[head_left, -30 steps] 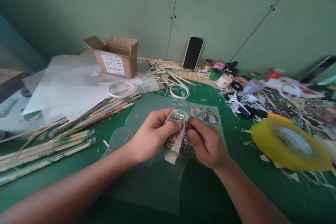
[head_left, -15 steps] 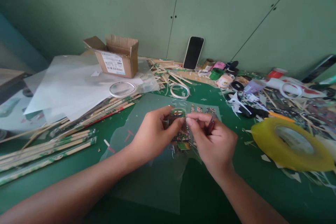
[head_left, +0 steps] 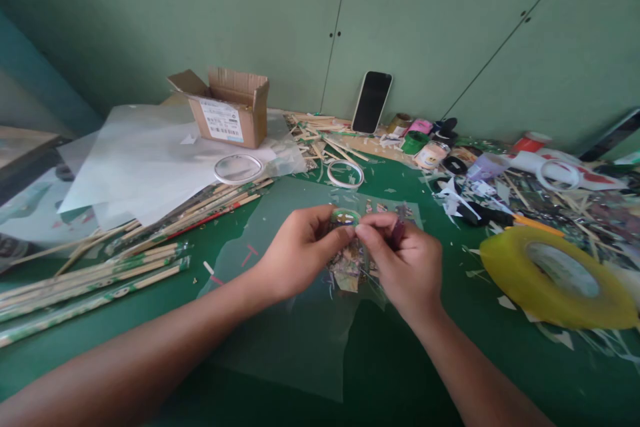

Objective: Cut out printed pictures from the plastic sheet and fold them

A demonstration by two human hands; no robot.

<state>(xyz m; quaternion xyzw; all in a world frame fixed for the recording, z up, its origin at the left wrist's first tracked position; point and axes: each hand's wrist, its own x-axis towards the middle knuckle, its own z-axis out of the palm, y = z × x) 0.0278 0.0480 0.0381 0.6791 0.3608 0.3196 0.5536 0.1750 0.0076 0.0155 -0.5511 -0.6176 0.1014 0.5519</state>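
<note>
Between my hands is a small, flat printed piece (head_left: pixel 344 218) with a green top, partly hidden by fingers; whether it is card or film I cannot tell. My left hand (head_left: pixel 293 253) pinches it from the left, thumb on top. At its right edge, my right hand (head_left: pixel 407 267) has thumb and forefinger pressed together, the tips close to the left thumb. A small dark red object (head_left: pixel 398 233) is tucked in the curled fingers of the right hand. Below lie colourful printed cut-outs (head_left: pixel 347 279) on a translucent sheet (head_left: pixel 300 347).
Wrapped chopsticks (head_left: pixel 100 300) lie at left, near white sheets (head_left: pixel 115 160) and an open cardboard box (head_left: pixel 230 123). Two white rings (head_left: pixel 345 175) lie ahead, before a leaning phone (head_left: pixel 373 102). A yellow tape roll (head_left: pixel 505 280), an orange-handled tool (head_left: pixel 537 224) and scraps crowd the right.
The view has shifted slightly, moving the background a little rightward. Both hands keep their pinch, while the printed piece looks tilted and the cut-outs below show a paler, shinier face.
</note>
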